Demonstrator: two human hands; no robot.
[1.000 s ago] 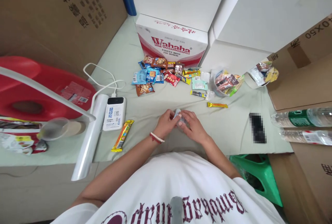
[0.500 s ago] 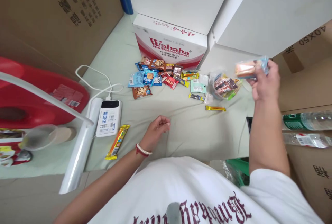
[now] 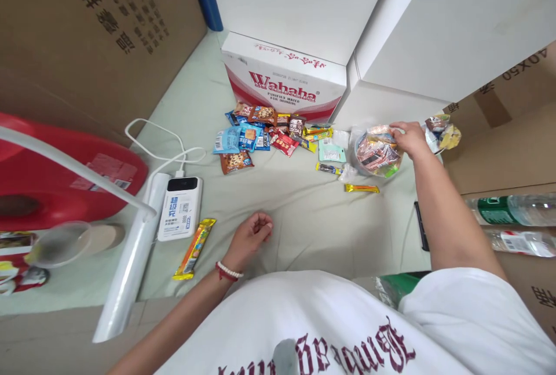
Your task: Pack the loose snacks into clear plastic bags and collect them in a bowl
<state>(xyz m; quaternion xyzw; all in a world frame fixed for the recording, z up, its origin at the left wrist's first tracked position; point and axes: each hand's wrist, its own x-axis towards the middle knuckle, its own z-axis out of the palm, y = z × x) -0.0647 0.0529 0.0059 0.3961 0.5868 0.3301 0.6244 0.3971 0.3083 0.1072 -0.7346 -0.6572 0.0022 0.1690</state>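
Note:
My right hand (image 3: 410, 138) is at the rim of a clear plastic bowl (image 3: 357, 157) heaped with wrapped snacks. Its fingertips are closed on the end of a clear-wrapped snack packet (image 3: 380, 130), which lies on top of the heap. My left hand (image 3: 254, 235) rests over the cloth near my body, fingers curled with nothing visible in them. Left of the bowl lie a pale green packet (image 3: 332, 150), a small yellow-and-dark packet (image 3: 329, 168) and a yellow stick wrapper (image 3: 362, 188).
Several colourful snack packets (image 3: 260, 134) lie before a Wahaha carton (image 3: 284, 82). To the left are a power bank (image 3: 180, 210) with a white cable, a yellow snack bar (image 3: 194, 249), a white lamp (image 3: 130, 270) and a red container (image 3: 65, 172). Bottles (image 3: 516, 211) lie at right.
My right hand has moved left and down, bringing the clear-wrapped packet onto the heap in the bowl. Packets at the right, earlier hidden behind that hand, now show. My left hand has shifted slightly left.

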